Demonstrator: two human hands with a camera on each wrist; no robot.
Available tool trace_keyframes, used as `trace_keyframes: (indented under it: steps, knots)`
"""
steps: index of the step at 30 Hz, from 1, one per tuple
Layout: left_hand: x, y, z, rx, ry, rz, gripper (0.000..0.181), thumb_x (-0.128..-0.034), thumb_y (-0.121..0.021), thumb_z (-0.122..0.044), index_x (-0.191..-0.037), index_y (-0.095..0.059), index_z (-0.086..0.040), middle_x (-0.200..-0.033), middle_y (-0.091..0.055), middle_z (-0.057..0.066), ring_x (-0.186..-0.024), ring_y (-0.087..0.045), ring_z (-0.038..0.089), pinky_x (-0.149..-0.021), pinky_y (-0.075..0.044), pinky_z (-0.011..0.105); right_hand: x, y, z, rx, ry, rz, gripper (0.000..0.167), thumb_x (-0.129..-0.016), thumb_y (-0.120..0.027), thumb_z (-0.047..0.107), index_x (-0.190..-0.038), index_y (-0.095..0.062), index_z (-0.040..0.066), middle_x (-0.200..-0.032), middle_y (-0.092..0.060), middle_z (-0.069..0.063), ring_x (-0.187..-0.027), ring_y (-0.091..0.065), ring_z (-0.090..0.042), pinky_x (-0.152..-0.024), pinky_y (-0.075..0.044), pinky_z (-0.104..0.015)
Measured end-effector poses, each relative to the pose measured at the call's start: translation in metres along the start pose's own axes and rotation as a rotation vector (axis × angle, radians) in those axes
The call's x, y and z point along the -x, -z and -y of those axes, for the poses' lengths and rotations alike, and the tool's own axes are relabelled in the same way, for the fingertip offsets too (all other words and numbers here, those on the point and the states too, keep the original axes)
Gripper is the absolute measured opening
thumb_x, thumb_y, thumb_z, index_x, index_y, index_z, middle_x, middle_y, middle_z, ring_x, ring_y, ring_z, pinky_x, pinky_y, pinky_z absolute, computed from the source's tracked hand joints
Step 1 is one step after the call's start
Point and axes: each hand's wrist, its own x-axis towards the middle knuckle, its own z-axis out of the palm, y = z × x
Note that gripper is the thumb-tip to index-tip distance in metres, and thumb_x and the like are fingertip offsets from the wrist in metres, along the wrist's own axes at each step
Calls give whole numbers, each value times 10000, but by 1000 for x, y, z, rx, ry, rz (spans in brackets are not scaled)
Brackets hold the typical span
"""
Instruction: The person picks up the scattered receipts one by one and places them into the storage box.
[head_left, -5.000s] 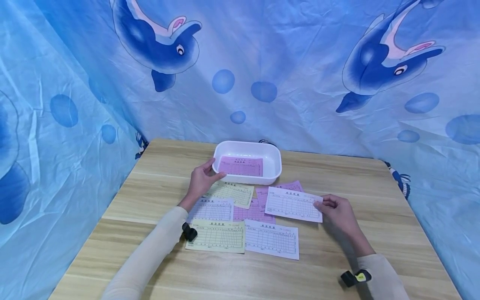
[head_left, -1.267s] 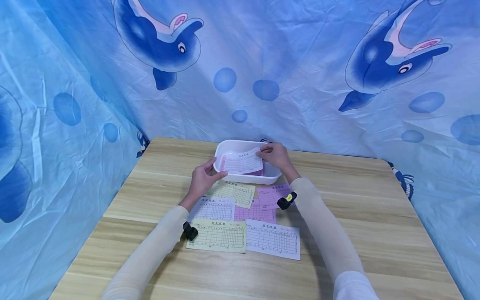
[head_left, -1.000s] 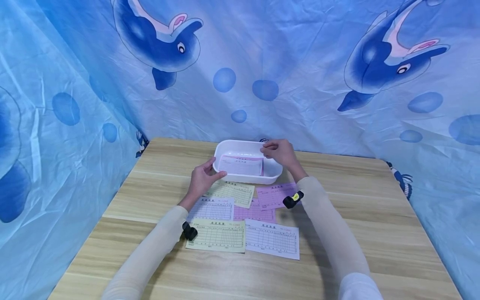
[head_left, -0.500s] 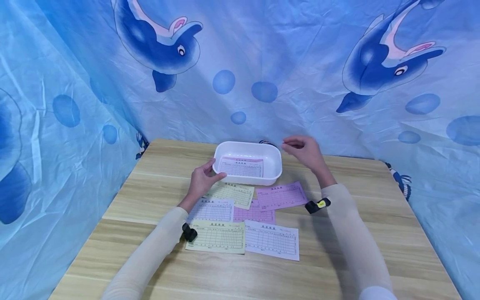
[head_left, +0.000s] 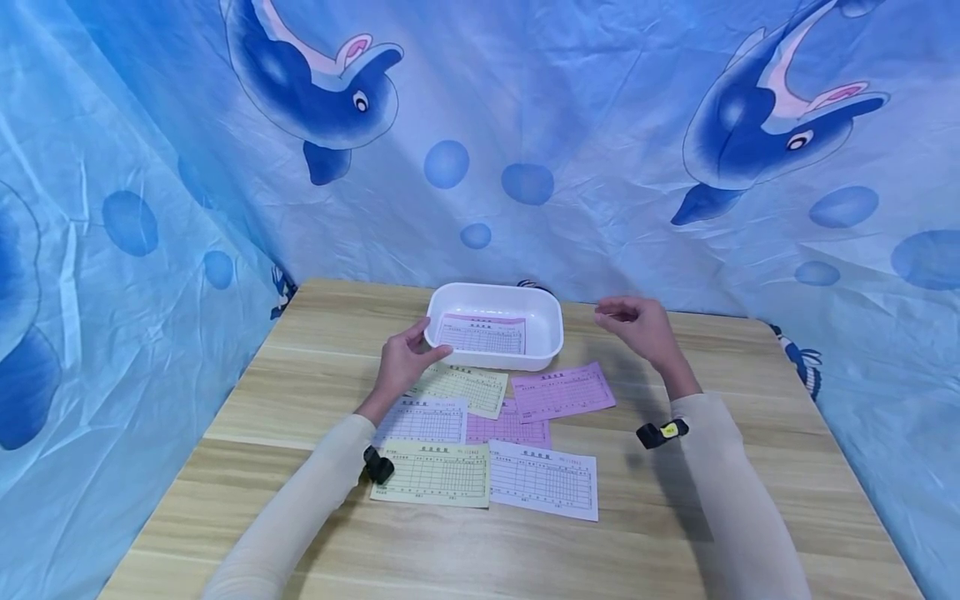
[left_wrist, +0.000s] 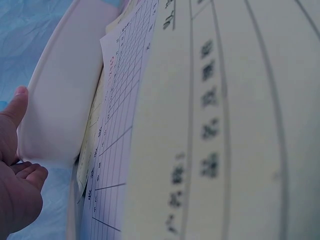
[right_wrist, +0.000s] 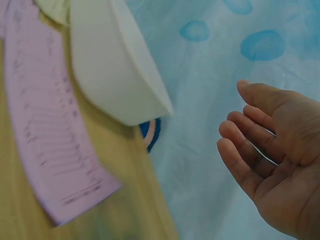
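A white tray (head_left: 551, 337) at the table's back holds a white slip (head_left: 483, 336) lying over pink paper. The left hand (head_left: 402, 361) touches the tray's left end, thumb at the front rim and fingers at the side. To the tray's right, the right hand (head_left: 637, 325) hovers over the table with loosely bent fingers and holds nothing; the right wrist view shows its palm (right_wrist: 295, 165) and spread thumb. Nearest below it lies a pink slip (head_left: 564, 393). In the left wrist view the left hand (left_wrist: 20, 185) is beside the tray (left_wrist: 62, 85).
In front of the tray, printed slips lie partly overlapped: a yellow one (head_left: 480, 390), a white one (head_left: 423, 419), a pink one (head_left: 508, 427), a front yellow one (head_left: 431, 475) and a front white one (head_left: 545, 481). A blue curtain (head_left: 480, 125) hangs behind the wooden table (head_left: 750, 467).
The right hand carried a white slip into the tray, let it go over the pink paper, and moved back out to the right. The left hand has stayed at the tray.
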Motion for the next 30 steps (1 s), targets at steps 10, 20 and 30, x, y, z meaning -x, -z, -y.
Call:
trace_keyframes:
  steps: [10, 20, 30]
  knots:
    - [1, 0, -1, 5, 5, 1, 826, -844, -863, -255, -1513, -448, -2, -1529, -480, 214, -1373, -523, 343, -1009, -533, 253, 22, -8, -36, 96, -93, 31, 386, -911, -804, 303, -1173, -743, 26, -1112, -757, -142, -926, -714, -145, -769, -580, -166]
    - [1, 0, -1, 6, -3, 5, 843, -841, -865, -265, -1517, -437, 0, -1535, -472, 213, -1376, -520, 341, -1010, -529, 251, 38, -19, -53, 128, -157, 121, 411, -909, -803, 246, -1232, -704, 14, -1152, -737, -146, -998, -709, -281, -796, -598, -238]
    - [1, 0, 1, 5, -11, 9, 833, -845, -862, -276, -1516, -447, -8, -1534, -480, 202, -1369, -527, 339, -1024, -528, 300, 45, -25, -58, 101, -222, 147, 417, -890, -799, 146, -1270, -677, 21, -1168, -716, -141, -1029, -675, -285, -835, -594, -280]
